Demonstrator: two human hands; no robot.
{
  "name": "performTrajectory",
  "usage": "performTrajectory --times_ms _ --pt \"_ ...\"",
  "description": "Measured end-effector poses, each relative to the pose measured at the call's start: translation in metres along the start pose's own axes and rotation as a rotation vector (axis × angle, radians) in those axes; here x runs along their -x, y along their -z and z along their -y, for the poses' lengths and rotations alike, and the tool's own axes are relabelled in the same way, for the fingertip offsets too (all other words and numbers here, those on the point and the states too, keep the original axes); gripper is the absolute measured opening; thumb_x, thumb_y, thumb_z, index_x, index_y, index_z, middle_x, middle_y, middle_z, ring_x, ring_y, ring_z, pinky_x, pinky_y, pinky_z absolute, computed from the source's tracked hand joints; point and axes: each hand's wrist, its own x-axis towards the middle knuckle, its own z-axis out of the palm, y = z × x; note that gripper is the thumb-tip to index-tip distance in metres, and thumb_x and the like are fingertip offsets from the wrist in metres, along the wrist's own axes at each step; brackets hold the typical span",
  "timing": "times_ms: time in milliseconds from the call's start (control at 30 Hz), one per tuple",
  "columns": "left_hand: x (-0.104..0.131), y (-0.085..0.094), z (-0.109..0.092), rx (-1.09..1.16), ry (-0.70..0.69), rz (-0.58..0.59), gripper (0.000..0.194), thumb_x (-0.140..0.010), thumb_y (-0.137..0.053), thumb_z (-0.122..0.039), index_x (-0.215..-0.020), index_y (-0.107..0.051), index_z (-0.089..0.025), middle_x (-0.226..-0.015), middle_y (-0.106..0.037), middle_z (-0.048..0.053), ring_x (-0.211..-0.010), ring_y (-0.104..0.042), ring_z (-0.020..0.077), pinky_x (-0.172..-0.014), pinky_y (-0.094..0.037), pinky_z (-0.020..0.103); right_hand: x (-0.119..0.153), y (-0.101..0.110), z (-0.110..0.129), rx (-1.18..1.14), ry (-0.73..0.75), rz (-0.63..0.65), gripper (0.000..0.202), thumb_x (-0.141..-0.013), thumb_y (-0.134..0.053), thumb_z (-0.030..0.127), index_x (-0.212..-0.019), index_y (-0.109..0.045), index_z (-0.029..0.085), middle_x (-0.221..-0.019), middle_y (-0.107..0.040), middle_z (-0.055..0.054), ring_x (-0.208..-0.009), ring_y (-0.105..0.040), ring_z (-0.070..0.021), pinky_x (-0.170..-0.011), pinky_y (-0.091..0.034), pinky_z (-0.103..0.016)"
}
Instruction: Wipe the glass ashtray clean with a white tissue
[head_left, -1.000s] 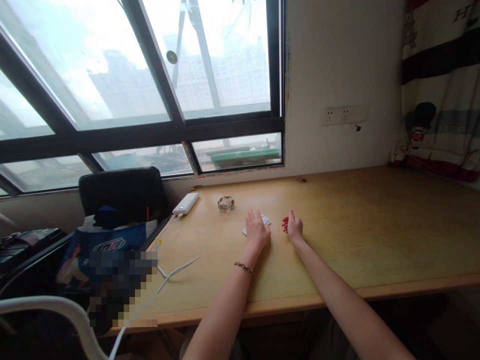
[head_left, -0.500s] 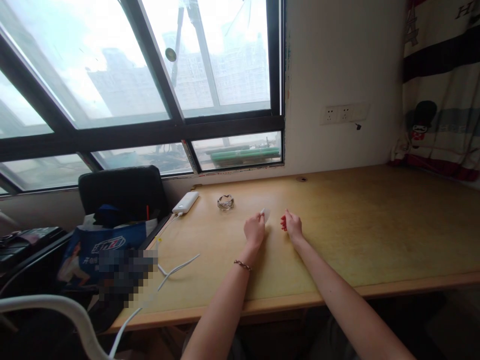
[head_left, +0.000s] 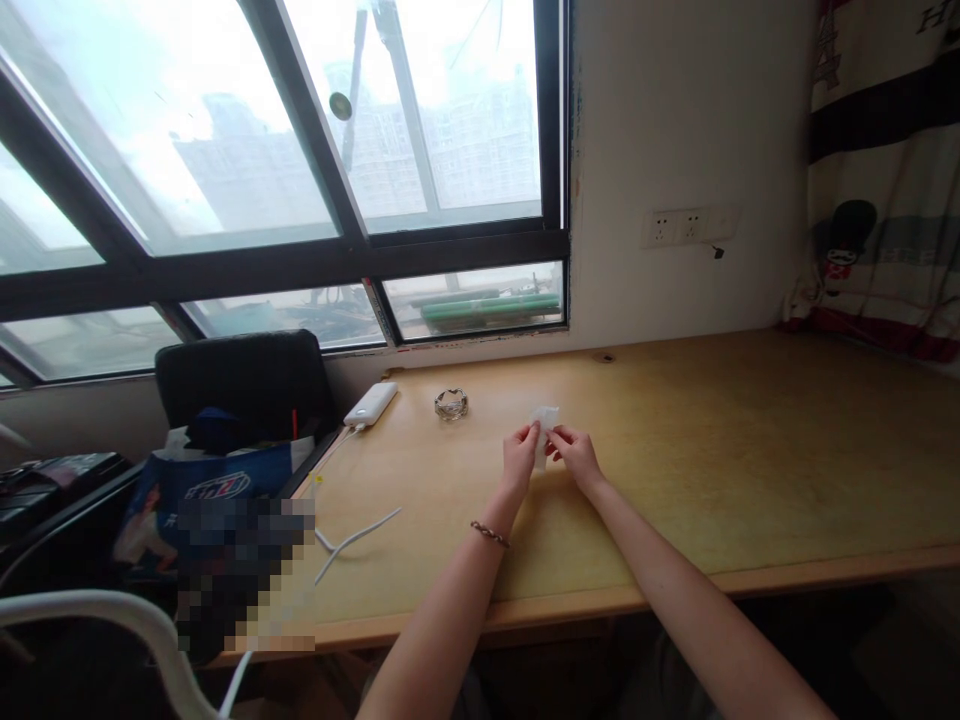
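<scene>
Over the tabletop, a small, thin white tissue point(head_left: 547, 414) is held up between my two hands, its lower part hanging behind the fingers. My left hand point(head_left: 520, 455) pinches its left side between thumb and fingers. On the other side, my right hand point(head_left: 576, 454) has its thumb and forefinger closed on the tissue's right side, with the other fingers curled. A braided bracelet point(head_left: 490, 534) circles my left wrist. Back and left of the hands, a silvery openwork metal ring point(head_left: 451, 405), like a bangle or small crown, stands on the table.
The yellowish wooden table point(head_left: 735, 450) reaches to the wall and window. At its left edge lie a white power bank point(head_left: 371, 404) and a white cable point(head_left: 356, 537). A black chair point(head_left: 244, 375) with a blue bag point(head_left: 217, 485) stands to the left. Sockets point(head_left: 691, 226) are on the wall.
My right hand has moved left to meet the left hand and has taken hold of the tissue. The tissue, mostly hidden and blurred before, now shows spread between both hands.
</scene>
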Motion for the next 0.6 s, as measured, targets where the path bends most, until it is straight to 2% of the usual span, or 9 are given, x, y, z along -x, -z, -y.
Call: performTrajectory --times_ms 167,400,500,600 --pt "0.001 -0.001 -0.001 0.05 0.009 -0.036 0.039 -0.064 -0.057 -0.048 -0.068 -0.06 -0.009 -0.058 -0.057 0.003 -0.048 -0.046 0.0082 -0.043 -0.033 0.018 -0.001 0.002 -0.002 -0.1 -0.014 -0.06 0.028 -0.067 -0.053 0.041 -0.069 -0.061 0.014 -0.059 -0.06 -0.002 -0.049 -0.055 -0.0126 -0.042 -0.04 -0.021" --pt "-0.006 0.004 0.005 0.221 0.078 -0.164 0.041 -0.06 -0.061 -0.046 -0.075 -0.06 -0.008 -0.063 -0.059 0.004 -0.052 -0.051 0.0099 -0.05 -0.039 0.02 -0.01 0.008 -0.011 -0.324 -0.102 -0.273 0.027 -0.062 -0.057 0.04 -0.068 -0.06 0.014 -0.061 -0.062 -0.001 -0.052 -0.054 -0.0122 -0.049 -0.041 -0.022" --pt "-0.009 0.005 0.005 0.283 0.122 -0.221 0.04 -0.06 -0.061 -0.044 -0.078 -0.059 -0.008 -0.07 -0.062 0.005 -0.056 -0.054 0.0113 -0.054 -0.042 0.023 -0.009 0.008 -0.008 -0.37 -0.173 -0.274 0.034 -0.064 -0.054 0.047 -0.071 -0.059 0.014 -0.062 -0.062 -0.002 -0.053 -0.055 -0.0132 -0.047 -0.041 -0.022" --pt "-0.01 0.006 0.003 0.298 0.155 -0.208 0.041 -0.063 -0.058 -0.046 -0.08 -0.06 -0.009 -0.076 -0.064 0.008 -0.063 -0.058 0.0146 -0.058 -0.045 0.025 -0.007 0.007 -0.006 -0.312 -0.137 -0.232 0.039 -0.061 -0.057 0.048 -0.08 -0.059 0.014 -0.068 -0.064 -0.003 -0.06 -0.058 -0.0143 -0.052 -0.043 -0.022"
